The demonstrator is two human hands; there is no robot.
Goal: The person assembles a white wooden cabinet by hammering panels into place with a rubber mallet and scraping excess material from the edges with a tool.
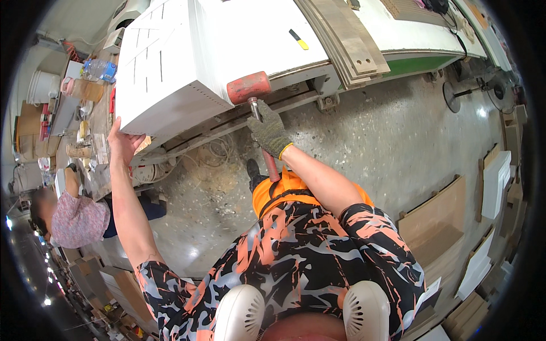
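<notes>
My right hand (269, 129), in a grey knit glove with a yellow cuff, is closed round the handle of a red mallet (248, 87). The mallet's head is up against, or very close to, the right side of a tall stack of white panels (156, 62); I cannot tell if they touch. Thin dark slots mark the top panel, and a row of small holes runs along the near side. Bare, my left hand (123, 142) grips the stack's near left corner, thumb up the side and fingers at the lower edge.
On the white worktable (259, 42) lie a yellow-and-black cutter knife (298, 40) and long grey-brown boards (344, 42). Bottles (99, 70) and clutter fill a bench at left, where another person (79, 219) works. Boards (433, 219) lean at right, near a fan (452, 96).
</notes>
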